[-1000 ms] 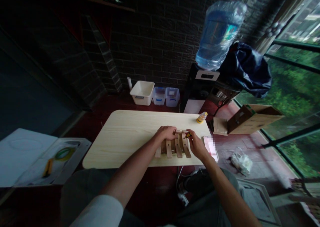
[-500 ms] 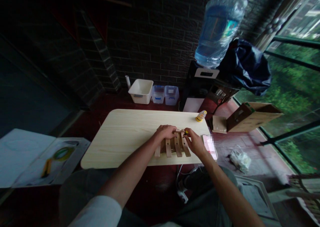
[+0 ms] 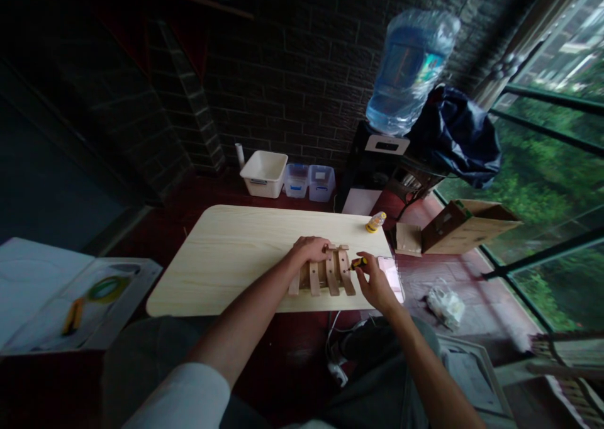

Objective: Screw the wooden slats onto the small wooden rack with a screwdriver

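A wooden slatted piece (image 3: 330,277) with several curved slats and small dark holes lies near the front edge of the pale table (image 3: 226,253). My left hand (image 3: 312,249) grips its upper left part, fingers wrapped over the edge. Right of it, my right hand (image 3: 376,284) holds a small yellow-and-black screwdriver (image 3: 358,263) between thumb and fingers. The screwdriver points left, its tip at or close to the rightmost slat; contact cannot be made out.
A yellow-capped bottle (image 3: 376,222) stands at the table's back right, and a phone (image 3: 391,277) lies at the right edge. Bins (image 3: 265,176), a water dispenser (image 3: 377,165) and a cardboard box (image 3: 462,231) are beyond. An open case (image 3: 108,303) sits left.
My right hand has moved down and slightly right from the slats' top edge, and the screwdriver now shows more fully. My left hand keeps its hold. The view has shifted slightly.
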Demonstrator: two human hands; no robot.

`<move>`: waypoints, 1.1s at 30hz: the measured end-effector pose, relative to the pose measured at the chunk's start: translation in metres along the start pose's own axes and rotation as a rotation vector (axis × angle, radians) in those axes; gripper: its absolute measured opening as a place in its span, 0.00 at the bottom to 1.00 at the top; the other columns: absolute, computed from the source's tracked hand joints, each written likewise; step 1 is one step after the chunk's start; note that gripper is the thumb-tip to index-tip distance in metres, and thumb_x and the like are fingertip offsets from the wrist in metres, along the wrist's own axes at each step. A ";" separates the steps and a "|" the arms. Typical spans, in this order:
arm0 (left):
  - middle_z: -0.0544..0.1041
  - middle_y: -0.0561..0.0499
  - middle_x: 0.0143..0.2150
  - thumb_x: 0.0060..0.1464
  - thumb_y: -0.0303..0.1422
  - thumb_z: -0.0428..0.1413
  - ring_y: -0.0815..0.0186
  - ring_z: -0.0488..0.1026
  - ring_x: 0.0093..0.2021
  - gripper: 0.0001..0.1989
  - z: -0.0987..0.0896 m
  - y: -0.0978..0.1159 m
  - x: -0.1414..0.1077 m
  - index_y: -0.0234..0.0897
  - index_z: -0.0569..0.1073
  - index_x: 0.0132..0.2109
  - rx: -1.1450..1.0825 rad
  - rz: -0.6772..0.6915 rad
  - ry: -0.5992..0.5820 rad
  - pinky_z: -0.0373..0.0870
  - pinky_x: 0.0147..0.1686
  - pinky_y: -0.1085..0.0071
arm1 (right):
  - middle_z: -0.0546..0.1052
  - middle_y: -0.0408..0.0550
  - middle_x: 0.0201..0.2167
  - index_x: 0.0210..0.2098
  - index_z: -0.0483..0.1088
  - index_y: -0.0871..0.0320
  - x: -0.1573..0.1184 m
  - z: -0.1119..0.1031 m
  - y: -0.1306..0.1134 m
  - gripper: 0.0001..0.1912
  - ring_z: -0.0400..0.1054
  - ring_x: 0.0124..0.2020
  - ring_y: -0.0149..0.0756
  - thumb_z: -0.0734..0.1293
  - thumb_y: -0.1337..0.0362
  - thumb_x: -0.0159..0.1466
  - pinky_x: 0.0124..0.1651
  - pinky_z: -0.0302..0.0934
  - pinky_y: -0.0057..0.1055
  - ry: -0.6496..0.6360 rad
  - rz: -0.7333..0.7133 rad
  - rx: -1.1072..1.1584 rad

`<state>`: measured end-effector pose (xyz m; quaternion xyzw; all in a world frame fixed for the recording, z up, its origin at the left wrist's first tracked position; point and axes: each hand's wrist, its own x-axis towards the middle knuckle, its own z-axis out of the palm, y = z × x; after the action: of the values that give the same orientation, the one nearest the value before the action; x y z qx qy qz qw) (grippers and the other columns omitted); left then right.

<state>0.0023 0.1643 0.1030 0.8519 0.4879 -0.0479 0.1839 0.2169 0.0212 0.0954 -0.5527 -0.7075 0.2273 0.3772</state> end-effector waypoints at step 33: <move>0.78 0.57 0.56 0.51 0.53 0.56 0.57 0.76 0.53 0.23 0.005 -0.010 0.007 0.62 0.73 0.54 -0.046 -0.016 -0.003 0.71 0.52 0.63 | 0.73 0.55 0.55 0.58 0.61 0.53 -0.011 0.013 0.002 0.16 0.72 0.54 0.42 0.54 0.63 0.72 0.55 0.68 0.41 -0.198 -0.063 -0.139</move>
<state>-0.0024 0.1725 0.0935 0.8435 0.4954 -0.0395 0.2037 0.2089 0.0128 0.0833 -0.5299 -0.7724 0.2190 0.2732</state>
